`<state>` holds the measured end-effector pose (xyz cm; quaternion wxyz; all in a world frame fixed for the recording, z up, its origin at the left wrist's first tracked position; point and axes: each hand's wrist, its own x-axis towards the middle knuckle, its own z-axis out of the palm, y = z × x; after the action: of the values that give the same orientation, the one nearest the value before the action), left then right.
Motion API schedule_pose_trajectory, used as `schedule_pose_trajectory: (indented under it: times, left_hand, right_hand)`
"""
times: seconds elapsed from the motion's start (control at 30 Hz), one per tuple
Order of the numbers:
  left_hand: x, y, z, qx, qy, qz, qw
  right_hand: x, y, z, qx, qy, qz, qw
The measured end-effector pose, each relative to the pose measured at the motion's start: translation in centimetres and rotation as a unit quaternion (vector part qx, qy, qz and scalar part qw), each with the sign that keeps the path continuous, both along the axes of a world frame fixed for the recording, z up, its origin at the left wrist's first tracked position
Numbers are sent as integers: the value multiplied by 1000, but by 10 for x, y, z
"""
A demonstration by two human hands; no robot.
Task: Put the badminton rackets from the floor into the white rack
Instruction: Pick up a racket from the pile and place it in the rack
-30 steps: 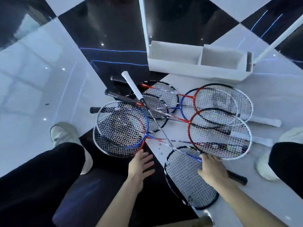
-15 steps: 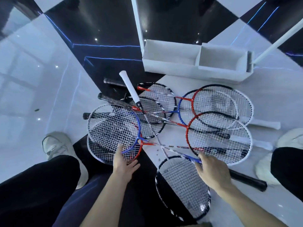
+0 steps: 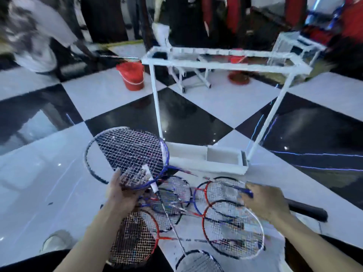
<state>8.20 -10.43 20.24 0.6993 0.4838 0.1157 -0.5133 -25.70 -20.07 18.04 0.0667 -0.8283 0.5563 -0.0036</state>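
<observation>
Head view: the left hand (image 3: 122,195) grips the lower rim of a blue-framed racket (image 3: 129,154), fingers curled up behind the strings and the thumb over the frame, holding its head raised and tilted above the pile. The forearm reaches in from the bottom left. The right hand (image 3: 261,201) is clenched around a dark racket handle (image 3: 306,211) (the butt end sticks out to the right), and a blue piece of frame shows at its fingertips; blur hides more. Its forearm enters from the bottom right. The remaining rackets (image 3: 231,226) lie overlapped on the checkered floor (image 3: 49,183), just before the white rack (image 3: 224,64), whose base tray (image 3: 206,163) sits beside the raised racket.
</observation>
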Motion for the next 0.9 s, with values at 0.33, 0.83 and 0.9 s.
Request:
schedule_pose_trajectory:
  times: [0.33, 0.83, 0.9]
  left_hand:
    - [-4, -7, 186, -185, -114, -79, 973]
    - [11, -38, 333, -291, -282, 16, 914]
    - [10, -49, 335, -279, -308, 38, 909]
  right_hand:
    - [-8, -50, 173, -213, -167, -94, 958]
    - [89, -156, 260, -138, -223, -167, 950]
    - [97, -168, 254, -127, -239, -157, 950]
